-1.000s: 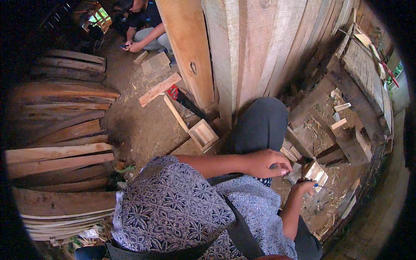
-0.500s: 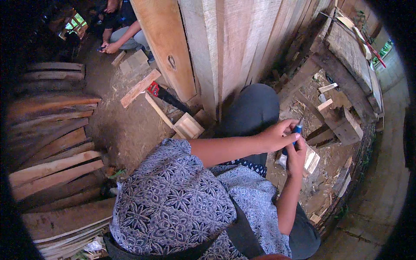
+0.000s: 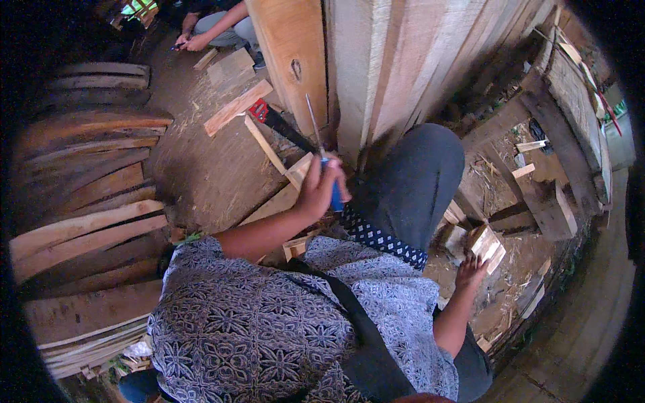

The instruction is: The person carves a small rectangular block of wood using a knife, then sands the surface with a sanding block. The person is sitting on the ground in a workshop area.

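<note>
My left hand (image 3: 321, 188) is closed around the blue handle of a screwdriver (image 3: 336, 196). Its long thin metal shaft points up and away from me, in front of a stack of upright boards. Over by my right knee, my right hand (image 3: 472, 272) has its fingers spread at the near edge of a small pale wood block (image 3: 486, 247), seemingly touching it. Whether any finger curls under the block is hidden. Left of my knee lies a handsaw (image 3: 279, 124) with a red handle and dark blade, partly behind the screwdriver and my left hand.
Upright boards (image 3: 366, 74) lean ahead of me. Stacked planks (image 3: 87, 235) fill the left side. Wood offcuts (image 3: 238, 107) and shavings lie on the dirt floor. A heavy timber frame (image 3: 561, 127) stands at right. Another person's hands (image 3: 191, 42) show at the far left.
My hands, together at the screwdriver before, have parted. The left carried the screwdriver left and turned its shaft upward; the right let go and moved down to the wood block. The view has shifted.
</note>
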The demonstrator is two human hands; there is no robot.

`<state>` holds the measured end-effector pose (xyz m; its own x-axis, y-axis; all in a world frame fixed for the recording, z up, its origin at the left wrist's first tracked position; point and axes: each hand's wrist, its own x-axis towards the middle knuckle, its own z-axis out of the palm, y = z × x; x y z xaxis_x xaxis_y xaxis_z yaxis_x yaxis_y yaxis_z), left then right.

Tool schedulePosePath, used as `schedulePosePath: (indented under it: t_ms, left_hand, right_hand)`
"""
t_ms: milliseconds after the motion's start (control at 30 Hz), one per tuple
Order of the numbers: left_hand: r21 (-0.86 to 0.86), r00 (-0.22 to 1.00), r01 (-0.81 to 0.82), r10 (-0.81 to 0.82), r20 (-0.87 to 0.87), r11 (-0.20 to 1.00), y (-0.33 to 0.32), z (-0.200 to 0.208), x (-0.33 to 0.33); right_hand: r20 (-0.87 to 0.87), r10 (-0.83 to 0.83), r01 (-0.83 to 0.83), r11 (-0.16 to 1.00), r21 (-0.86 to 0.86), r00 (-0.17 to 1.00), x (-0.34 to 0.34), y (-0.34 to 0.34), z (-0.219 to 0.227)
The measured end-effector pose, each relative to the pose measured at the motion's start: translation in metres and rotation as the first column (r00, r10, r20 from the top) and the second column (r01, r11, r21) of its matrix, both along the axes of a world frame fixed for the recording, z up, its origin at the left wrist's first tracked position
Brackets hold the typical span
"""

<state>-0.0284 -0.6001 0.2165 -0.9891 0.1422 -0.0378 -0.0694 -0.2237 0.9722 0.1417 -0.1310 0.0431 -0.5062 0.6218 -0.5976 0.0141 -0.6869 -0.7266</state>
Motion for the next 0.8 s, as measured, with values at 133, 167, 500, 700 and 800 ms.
schedulePosePath:
  t_ms: [133, 167, 500, 700, 800]
  left_hand:
    - [-0.286, 0.86, -0.256, 0.353, 0.368, 0.923, -0.059, -0.086, -0.016]
    - [-0.339, 0.802, -0.268, 0.404, 0.441, 0.902, -0.074, -0.109, -0.024]
    - [-0.456, 0.603, -0.545, 0.707, 0.37, 0.704, -0.182, -0.242, -0.124]
    - [-0.326, 0.623, -0.604, 0.686, 0.377, 0.727, -0.21, -0.273, -0.173]
    - [0.065, 0.665, -0.68, 0.577, 0.474, 0.73, -0.219, -0.312, -0.187]
  right_hand:
    - [0.281, -0.07, 0.103, 0.989, -0.105, 0.957, 0.037, 0.013, -0.059]
    - [0.35, -0.084, 0.133, 0.984, -0.119, 0.933, 0.039, 0.014, -0.063]
    - [0.156, -0.104, 0.105, 0.994, 0.005, 0.982, 0.038, 0.047, -0.035]
    - [0.484, 0.256, -0.338, 0.937, 0.088, 0.837, 0.068, 0.124, 0.038]
    - [0.45, 0.27, -0.407, 0.882, 0.239, 0.851, 0.1, 0.141, 0.121]
